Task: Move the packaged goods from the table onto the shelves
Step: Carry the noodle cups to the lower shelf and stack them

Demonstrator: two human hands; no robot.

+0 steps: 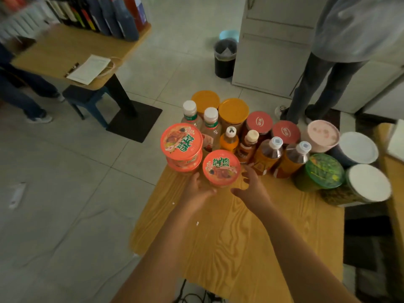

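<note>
- Two bare forearms are stretched up from the bottom edge of the frame over a wood-grain table (229, 248).
- A single orange noodle cup (221, 167) is stood on the table at mid-frame, between the two hands.
- The left hand (197, 189) is set against the cup's lower left side, with fingers and thumb curved about its base; whether the cup is actually gripped cannot be told through the blur.
- The right hand (251, 189) is held open with fingers spread, just beside the cup's right side, and nothing is held in it.
- A stack of two orange noodle cups (181, 141) is placed just left of the single cup, at the table's left edge.
- Behind them, bottles and lidded jars are crowded together, among them two clear white-capped bottles (211, 125) and two amber tea bottles (271, 152).
- A green-lidded cup (323, 171) and white-lidded tubs (369, 184) are ranged towards the right of the frame.
- A second table (65, 51) with a clipboard (89, 68) is seen at upper left.
</note>
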